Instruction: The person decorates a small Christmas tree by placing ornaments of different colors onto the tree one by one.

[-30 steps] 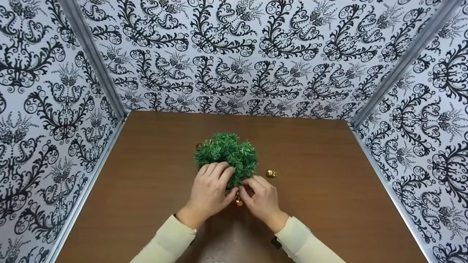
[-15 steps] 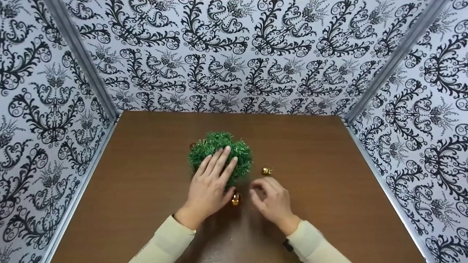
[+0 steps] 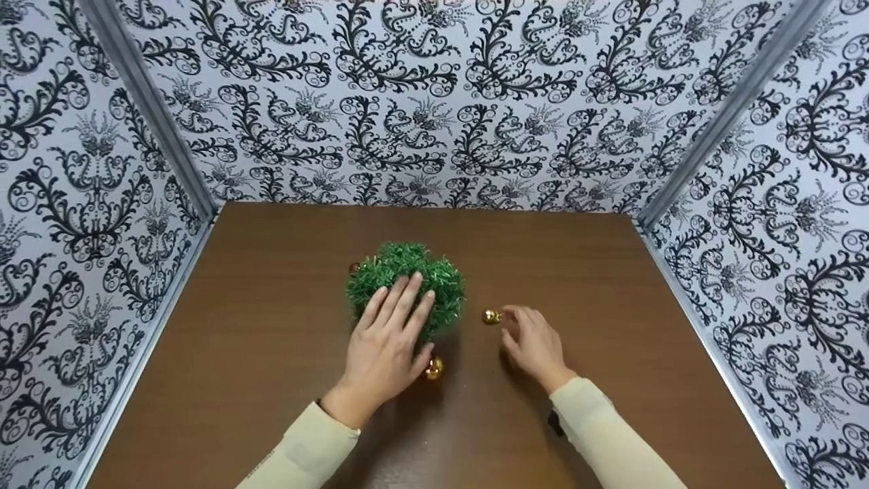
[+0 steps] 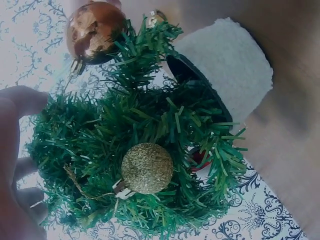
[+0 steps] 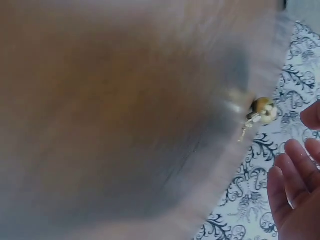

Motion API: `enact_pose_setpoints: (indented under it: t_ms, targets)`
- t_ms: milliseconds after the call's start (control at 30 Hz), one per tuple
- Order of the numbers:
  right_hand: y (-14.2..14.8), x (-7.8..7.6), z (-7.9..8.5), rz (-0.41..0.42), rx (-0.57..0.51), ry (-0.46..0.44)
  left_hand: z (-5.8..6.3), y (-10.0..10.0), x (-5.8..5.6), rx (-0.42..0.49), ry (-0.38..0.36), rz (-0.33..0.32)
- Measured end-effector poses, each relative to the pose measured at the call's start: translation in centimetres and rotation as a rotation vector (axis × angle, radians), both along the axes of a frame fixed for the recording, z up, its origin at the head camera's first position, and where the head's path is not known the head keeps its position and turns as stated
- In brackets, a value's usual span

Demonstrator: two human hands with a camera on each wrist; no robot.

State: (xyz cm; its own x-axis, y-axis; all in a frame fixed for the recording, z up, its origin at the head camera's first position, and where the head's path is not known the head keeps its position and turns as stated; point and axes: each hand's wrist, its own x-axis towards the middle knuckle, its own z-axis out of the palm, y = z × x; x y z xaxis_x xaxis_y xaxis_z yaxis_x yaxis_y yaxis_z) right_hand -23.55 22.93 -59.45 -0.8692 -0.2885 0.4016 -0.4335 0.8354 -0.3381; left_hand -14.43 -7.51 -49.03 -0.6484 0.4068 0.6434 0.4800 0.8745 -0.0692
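Observation:
A small artificial Christmas tree point(image 3: 441, 292) with green tinsel needles stands mid-table. My left hand point(image 3: 387, 339) rests on it with fingers spread and mostly straight. In the left wrist view, a shiny copper bauble point(image 4: 96, 32) and a glittery gold bauble point(image 4: 147, 168) hang from the branches. A red ornament point(image 4: 200, 158) is partly hidden among the needles, and the white fuzzy base point(image 4: 225, 70) shows at one side. My right hand point(image 3: 538, 343) is beside a loose shiny gold bauble point(image 3: 490, 316) on the table. In the right wrist view its fingers look apart from that bauble.
The brown wooden table point(image 3: 285, 272) is enclosed by patterned black-and-white panels point(image 3: 421, 122) at the back and both sides. Grey metal posts point(image 3: 149, 102) stand at the back corners. A reddish bauble point(image 3: 354, 268) shows at the tree's far left.
My right hand has left the tree's near side and moved right to the loose gold bauble. My left hand's fingers have straightened and spread over the tree. The copper bauble's front is now uncovered.

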Motion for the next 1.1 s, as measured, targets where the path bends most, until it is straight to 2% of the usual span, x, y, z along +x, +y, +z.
enact_pose_setpoints:
  t_ms: [100,300,667,1100]
  targets:
    - [-0.6,-1.4,-0.5,0.016,0.016,-0.020,0.0,-0.1,0.0,0.015,-0.011,-0.012]
    - [-1.4,-2.6,-1.2,0.031,0.043,-0.027,-0.1,-0.1,0.0,0.035,-0.038,-0.027]
    - [-1.8,-3.8,-2.0,0.056,0.111,0.001,0.0,-0.1,-0.1,0.025,-0.050,-0.016]
    - [-2.0,-4.1,-2.0,0.059,0.146,0.047,0.6,-0.8,-0.3,0.019,-0.065,-0.040]
